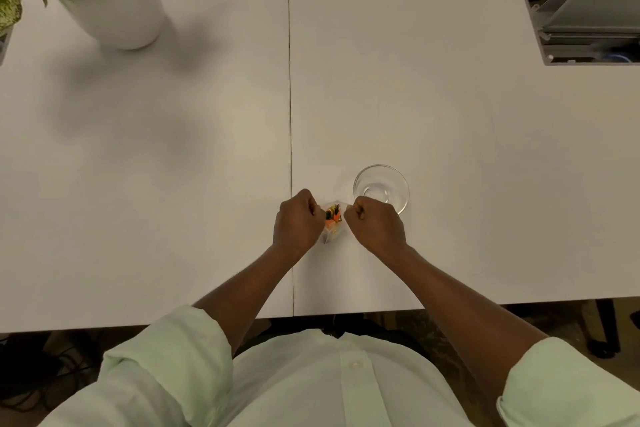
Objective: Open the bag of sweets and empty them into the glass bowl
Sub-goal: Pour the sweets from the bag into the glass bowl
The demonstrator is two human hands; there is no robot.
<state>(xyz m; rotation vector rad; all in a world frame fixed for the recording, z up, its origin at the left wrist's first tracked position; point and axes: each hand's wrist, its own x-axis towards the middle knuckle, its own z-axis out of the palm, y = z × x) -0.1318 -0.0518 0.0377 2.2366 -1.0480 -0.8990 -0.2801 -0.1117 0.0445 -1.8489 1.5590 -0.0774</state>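
Note:
A small clear plastic bag of sweets [331, 220] is held over the white table [173, 184], just in front of me. Orange, yellow and dark sweets show through it. My left hand [298, 222] pinches the bag's left top edge with closed fingers. My right hand [375, 222] pinches the right top edge the same way. Whether the bag's mouth is open is hidden between the fists. A round glass bowl [381, 188] stands just beyond my right hand, with nothing visible in it.
A potted plant in a white vase [114, 7] stands at the far left. A grey cable hatch [585, 21] is set into the table at the far right. The table's near edge runs close to my body.

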